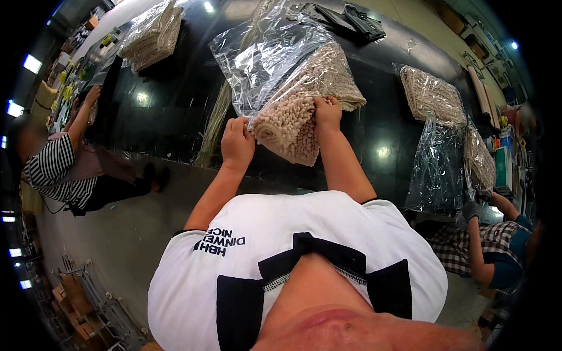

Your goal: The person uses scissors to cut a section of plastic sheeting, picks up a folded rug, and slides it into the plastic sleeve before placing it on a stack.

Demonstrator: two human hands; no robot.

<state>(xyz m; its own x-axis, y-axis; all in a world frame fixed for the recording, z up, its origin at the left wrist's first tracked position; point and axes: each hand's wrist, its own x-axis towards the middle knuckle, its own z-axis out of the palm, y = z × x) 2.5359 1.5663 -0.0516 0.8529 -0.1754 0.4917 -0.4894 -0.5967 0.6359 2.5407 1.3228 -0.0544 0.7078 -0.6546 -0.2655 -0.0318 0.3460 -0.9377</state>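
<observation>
A beige tufted mat (pixel 288 130), folded over, lies partly inside a clear plastic bag (pixel 249 55) on the dark table in front of me. Its near folded end sticks out of the bag's mouth toward me. My left hand (pixel 237 142) is closed on the edge of the bag, beside the mat's left corner. On the mat's near side, my right hand (pixel 327 113) pinches the tufted fabric, and its fingertips are partly hidden. Whether the right fingers also catch the film, I cannot tell.
Bagged mats (pixel 153 36) are stacked at the far left of the black table (pixel 170 111). Dark folded plastic (pixel 357 24) lies at the back. Another bagged mat (pixel 432 96) rests at right, near a gloved co-worker (pixel 480 245). A person in stripes (pixel 55 167) works at left.
</observation>
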